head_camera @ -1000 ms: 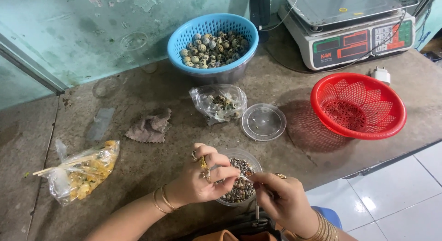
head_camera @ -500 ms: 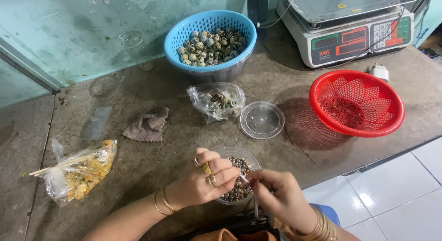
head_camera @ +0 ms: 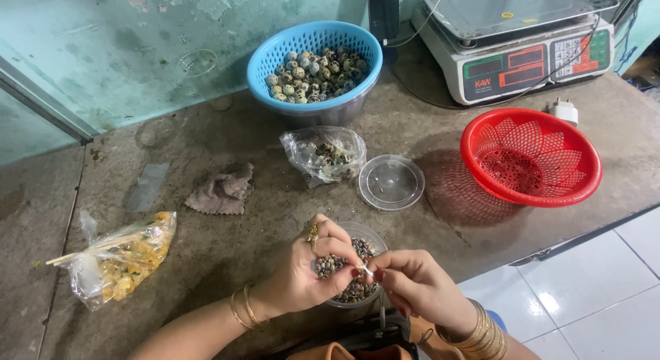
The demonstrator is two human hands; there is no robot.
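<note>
Desk (head_camera: 206,136) carrying a blue basket (head_camera: 268,57) heaped with unpeeled speckled eggs; clear cup (head_camera: 357,244) at the near edge filled with shell fragments; left hand (head_camera: 309,274) and right hand (head_camera: 412,284) together, pinching one small egg (head_camera: 366,270) above the cup.

This looks like a small food stall or market shop rather than a home kitchen. An electronic weighing scale (head_camera: 519,40) with a steel platter and a price keypad sits at the back of a rough, stained concrete counter (head_camera: 206,147), the sort used for selling by weight. Beside it a blue plastic basket (head_camera: 314,61) is heaped with speckled quail eggs, and an empty red basket (head_camera: 531,156) stands near the counter edge. Loose plastic bags (head_camera: 324,154) and a clear container lid (head_camera: 392,182) lie about. The wall behind (head_camera: 137,44) is worn, with peeling green paint, and white floor tiles (head_camera: 591,298) show below
</note>
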